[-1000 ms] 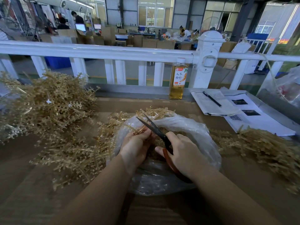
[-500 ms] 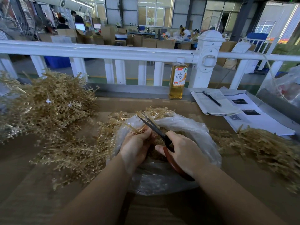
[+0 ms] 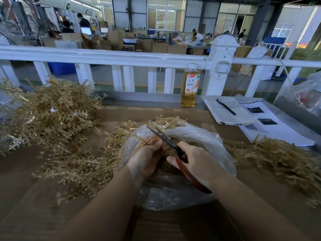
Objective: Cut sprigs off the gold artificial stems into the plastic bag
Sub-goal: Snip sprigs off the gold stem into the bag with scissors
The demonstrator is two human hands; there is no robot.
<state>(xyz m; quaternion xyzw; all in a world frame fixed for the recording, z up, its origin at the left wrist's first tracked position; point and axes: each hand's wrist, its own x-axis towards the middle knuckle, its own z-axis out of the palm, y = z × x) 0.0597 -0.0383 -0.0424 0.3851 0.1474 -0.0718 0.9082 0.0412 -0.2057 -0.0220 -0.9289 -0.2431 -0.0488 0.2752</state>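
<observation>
A clear plastic bag lies open in the middle of the brown table, with cut gold sprigs inside. Over its mouth my left hand grips a gold stem whose tips stick out past my fingers. My right hand holds red-handled scissors; their dark blades are slightly parted and point up-left beside the stem. A big heap of gold stems fills the left of the table, and more gold stems lie to the right of the bag.
A bottle of amber drink stands at the table's far edge against a white railing. Papers with a pen lie at the back right. Another plastic bag sits at the far right.
The scissor blades have narrowed a little against the stem. Both hands stay over the bag in nearly the same place.
</observation>
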